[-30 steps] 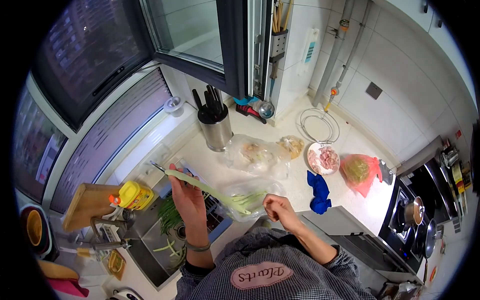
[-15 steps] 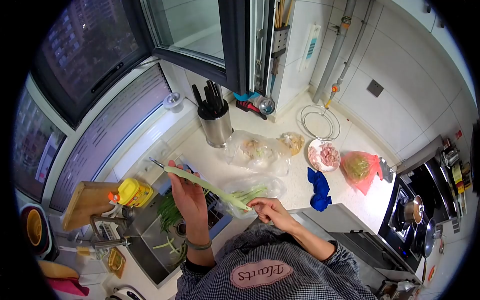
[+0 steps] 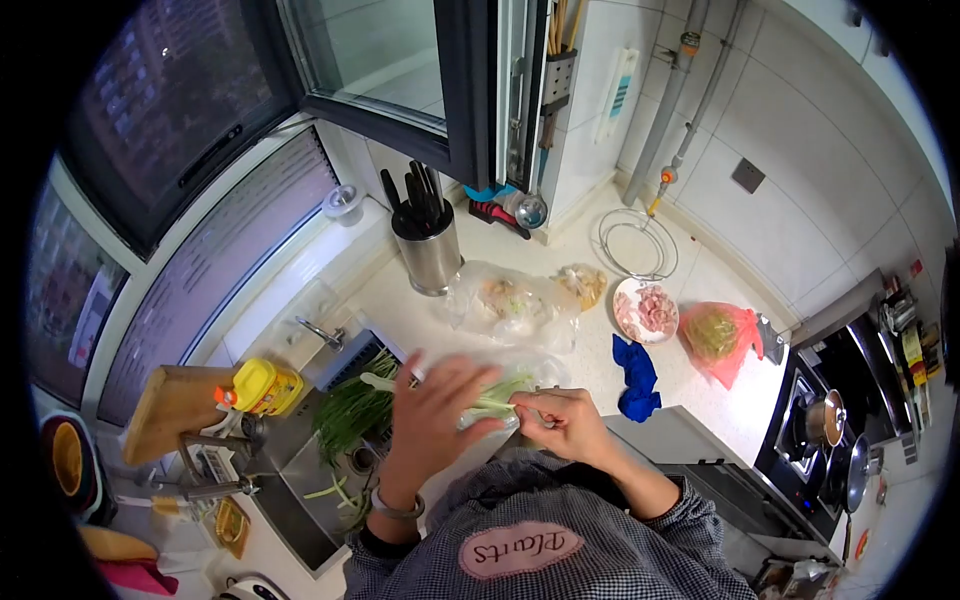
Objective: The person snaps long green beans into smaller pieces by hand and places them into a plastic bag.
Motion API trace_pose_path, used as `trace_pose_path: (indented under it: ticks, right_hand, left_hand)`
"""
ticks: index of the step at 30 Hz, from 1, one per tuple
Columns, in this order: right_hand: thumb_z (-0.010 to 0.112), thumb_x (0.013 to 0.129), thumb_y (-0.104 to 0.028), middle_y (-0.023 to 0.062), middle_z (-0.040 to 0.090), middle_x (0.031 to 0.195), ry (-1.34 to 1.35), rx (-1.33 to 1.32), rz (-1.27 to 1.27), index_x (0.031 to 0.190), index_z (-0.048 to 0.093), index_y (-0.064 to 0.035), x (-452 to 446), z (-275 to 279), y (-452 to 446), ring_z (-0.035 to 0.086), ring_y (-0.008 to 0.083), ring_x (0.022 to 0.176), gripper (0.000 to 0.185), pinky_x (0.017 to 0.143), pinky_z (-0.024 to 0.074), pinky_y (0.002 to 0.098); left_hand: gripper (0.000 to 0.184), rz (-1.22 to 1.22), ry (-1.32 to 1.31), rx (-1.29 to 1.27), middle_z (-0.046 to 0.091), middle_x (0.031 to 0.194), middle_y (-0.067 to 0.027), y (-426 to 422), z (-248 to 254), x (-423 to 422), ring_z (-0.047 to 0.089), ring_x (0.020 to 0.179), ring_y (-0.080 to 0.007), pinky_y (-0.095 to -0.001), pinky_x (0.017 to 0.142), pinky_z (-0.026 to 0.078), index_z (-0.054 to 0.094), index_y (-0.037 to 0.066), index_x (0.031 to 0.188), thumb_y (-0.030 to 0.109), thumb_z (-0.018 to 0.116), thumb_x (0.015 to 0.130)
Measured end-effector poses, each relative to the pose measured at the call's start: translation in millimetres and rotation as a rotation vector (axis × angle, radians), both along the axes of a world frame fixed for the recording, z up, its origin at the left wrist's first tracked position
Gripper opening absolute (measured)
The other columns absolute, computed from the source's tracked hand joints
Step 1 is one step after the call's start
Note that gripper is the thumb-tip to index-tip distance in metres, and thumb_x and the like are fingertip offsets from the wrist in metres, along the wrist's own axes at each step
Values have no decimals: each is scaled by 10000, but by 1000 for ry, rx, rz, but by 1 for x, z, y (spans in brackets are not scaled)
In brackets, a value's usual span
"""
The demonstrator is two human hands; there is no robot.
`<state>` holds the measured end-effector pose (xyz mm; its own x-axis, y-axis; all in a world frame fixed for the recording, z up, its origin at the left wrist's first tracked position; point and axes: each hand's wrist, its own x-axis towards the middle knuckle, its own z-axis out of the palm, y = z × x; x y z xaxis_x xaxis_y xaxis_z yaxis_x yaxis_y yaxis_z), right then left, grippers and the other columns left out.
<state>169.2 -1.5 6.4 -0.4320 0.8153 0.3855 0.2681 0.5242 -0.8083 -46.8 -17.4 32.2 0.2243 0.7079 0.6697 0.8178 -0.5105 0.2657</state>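
My right hand [image 3: 560, 422] pinches one end of a pale green celery stalk [image 3: 489, 406] in front of my apron. Blurred by motion, my left hand [image 3: 432, 415] has its fingers spread over the stalk's middle and hides part of it. The stalk's far end sticks out on the left, above the sink. Just behind my hands lies a clear plastic bag [image 3: 545, 368] with more pale green stalks showing at it. Long thin green leaves [image 3: 350, 412] lie in the sink to the left, with peeled-looking green strips [image 3: 335, 490] nearer me.
Left, the metal sink [image 3: 290, 515] has a yellow bottle [image 3: 265, 387] and a wooden board [image 3: 175, 410] beside it. Behind are a knife block [image 3: 428, 255] and a bulging clear bag [image 3: 515, 305]. Rightward are a plate of meat [image 3: 645, 310], blue cloth [image 3: 636, 380], pink bag [image 3: 718, 345] and stove.
My left hand has moved right and down along the stalk, from its raised far end toward my right hand. The stalk now lies lower at the left. My right hand still pinches its end.
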Motion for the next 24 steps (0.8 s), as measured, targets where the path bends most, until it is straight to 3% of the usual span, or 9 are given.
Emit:
trace_pose_path:
  ticks: [1, 3, 7, 11, 24]
  right_hand:
    - [678, 816, -68, 85, 613, 658, -5, 1, 5, 1006, 691, 6, 2, 2, 1, 493, 113, 497, 205, 481, 403, 236]
    - [672, 797, -63, 132, 665, 736, -42, 67, 8, 987, 695, -6, 3, 5, 4, 587, 201, 540, 199, 512, 472, 281]
    - [675, 788, -77, 145, 679, 790, -109, 130, 13, 983, 683, -12, 7, 16, 7, 651, 253, 623, 206, 559, 522, 325]
    - [687, 772, -108, 148, 680, 813, -236, 199, 10, 989, 662, -8, 5, 28, 4, 662, 305, 675, 240, 585, 539, 360]
    - [639, 778, -100, 156, 686, 838, -354, 222, 37, 918, 661, 11, 10, 23, 8, 662, 325, 711, 180, 623, 544, 385]
  left_hand:
    - [376, -239, 108, -159, 631, 1023, -49, 1, -2, 4, 598, 927, -210, -330, 921, 428, 602, 48, 1141, 262, 677, 841]
    - [327, -246, 73, -206, 624, 967, -46, 3, -16, 9, 599, 891, -211, -330, 866, 451, 609, 60, 1098, 244, 681, 837]
    - [219, -240, 18, -284, 584, 857, -47, -1, -14, 17, 594, 798, -214, -327, 700, 488, 614, 67, 1031, 172, 659, 844]
    - [167, -253, -47, -285, 587, 866, -84, -5, -6, 21, 574, 777, -273, -356, 677, 479, 604, 39, 1017, 109, 611, 866]
    - [156, -198, 118, -213, 571, 859, -36, -9, 2, 24, 561, 760, -209, -322, 666, 470, 621, 65, 989, 115, 635, 842]
